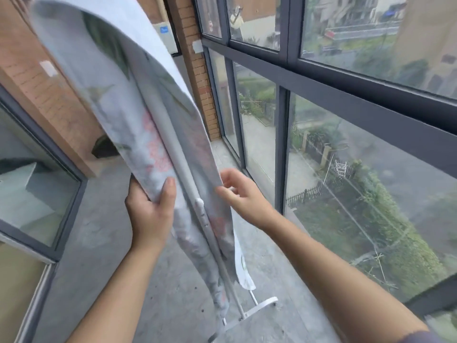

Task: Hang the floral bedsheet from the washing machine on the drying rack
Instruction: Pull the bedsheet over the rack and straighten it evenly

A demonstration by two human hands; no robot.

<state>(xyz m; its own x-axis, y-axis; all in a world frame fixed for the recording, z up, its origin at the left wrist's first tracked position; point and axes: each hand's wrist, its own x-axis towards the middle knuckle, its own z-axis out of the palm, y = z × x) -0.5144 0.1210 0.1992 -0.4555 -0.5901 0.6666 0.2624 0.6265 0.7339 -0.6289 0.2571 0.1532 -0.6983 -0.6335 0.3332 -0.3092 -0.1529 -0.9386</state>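
Glazed balcony with grey floor, floral bedsheet draped over the drying rack.
Hangs down both sides of the rack, blurred toward the top. Left of the rack, left hand gripping one fold, thumb laid on the cloth's front, fingers hidden behind. Right of the rack, right hand pinching the sheet's other edge between thumb and fingertips. Behind the rack, brick wall; to its right, dark-framed windows.
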